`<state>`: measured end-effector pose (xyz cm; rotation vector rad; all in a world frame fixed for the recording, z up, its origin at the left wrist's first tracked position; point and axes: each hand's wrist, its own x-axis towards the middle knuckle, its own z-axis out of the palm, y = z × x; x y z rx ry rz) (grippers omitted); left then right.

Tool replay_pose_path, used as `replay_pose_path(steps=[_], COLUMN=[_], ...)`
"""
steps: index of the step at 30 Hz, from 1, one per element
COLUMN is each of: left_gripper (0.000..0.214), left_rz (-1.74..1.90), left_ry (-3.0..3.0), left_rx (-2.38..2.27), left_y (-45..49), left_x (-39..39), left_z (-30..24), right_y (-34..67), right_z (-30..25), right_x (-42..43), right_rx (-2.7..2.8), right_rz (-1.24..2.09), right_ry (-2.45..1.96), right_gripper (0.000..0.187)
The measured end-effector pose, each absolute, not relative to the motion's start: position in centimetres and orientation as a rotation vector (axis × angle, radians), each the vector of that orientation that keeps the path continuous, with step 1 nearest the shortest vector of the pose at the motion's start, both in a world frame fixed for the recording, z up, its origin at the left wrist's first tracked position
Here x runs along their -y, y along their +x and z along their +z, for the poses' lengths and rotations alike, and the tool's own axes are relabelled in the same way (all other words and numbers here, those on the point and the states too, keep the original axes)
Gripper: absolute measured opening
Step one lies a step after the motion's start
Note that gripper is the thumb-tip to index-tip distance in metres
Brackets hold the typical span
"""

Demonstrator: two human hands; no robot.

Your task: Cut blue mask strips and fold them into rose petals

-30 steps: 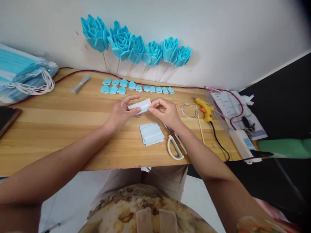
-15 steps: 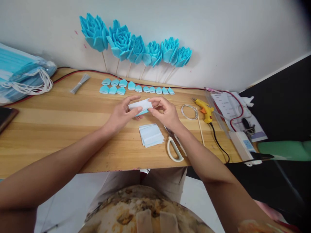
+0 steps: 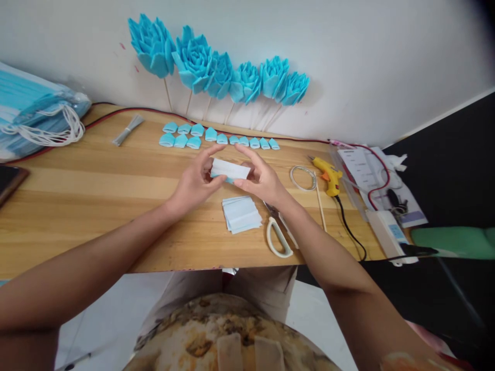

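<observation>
Between my two hands is a small folded piece of fabric (image 3: pixel 231 169), white on its face with a light blue lower edge. My left hand (image 3: pixel 199 175) grips its left end, thumb along the lower edge and index finger raised above. At the right end my right hand (image 3: pixel 262 175) holds it the same way, its other fingers behind. Just below on the table lies a stack of pale blue fabric squares (image 3: pixel 242 214). White-handled scissors (image 3: pixel 279 242) rest beside the stack, their blades partly under my right forearm. Several folded blue petals (image 3: pixel 180 140) stand in rows beyond my hands.
Several blue fabric flowers (image 3: pixel 195 59) on sticks lean against the wall. A bundle of face masks (image 3: pixel 34 113) and a phone (image 3: pixel 11 181) lie left. On the right are a wire coil (image 3: pixel 303 178), a thin stick (image 3: pixel 320 203), a yellow glue gun (image 3: pixel 328 175) and a power strip (image 3: pixel 389 232).
Both index fingers have lifted from the fabric piece and now arch above it. The thumbs have come together along its lower edge, and the piece has shifted slightly right.
</observation>
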<state>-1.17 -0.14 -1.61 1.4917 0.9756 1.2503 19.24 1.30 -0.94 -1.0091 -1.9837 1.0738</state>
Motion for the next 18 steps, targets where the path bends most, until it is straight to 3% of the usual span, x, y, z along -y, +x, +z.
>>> replay_pose_path(steps=[7, 12, 18], left_gripper=[0.067, 0.030, 0.033], left_rz=[1.212, 1.039, 1.008], left_ry=[1.369, 1.366, 1.377], left_rx=[-0.876, -0.958, -1.070], left_y=[-1.1, -1.2, -1.2], left_x=[0.1, 0.5, 0.7], left_z=[-1.4, -0.6, -0.5], right_y=[19.1, 18.8, 18.8], right_z=[-0.7, 0.1, 0.1], right_x=[-1.0, -0.5, -0.4], right_rx=[1.948, 1.971, 2.041], right_rz=[0.914, 0.717, 0.613], right_ry=[-1.037, -1.075, -1.065], right_gripper=[0.058, 0.050, 0.045])
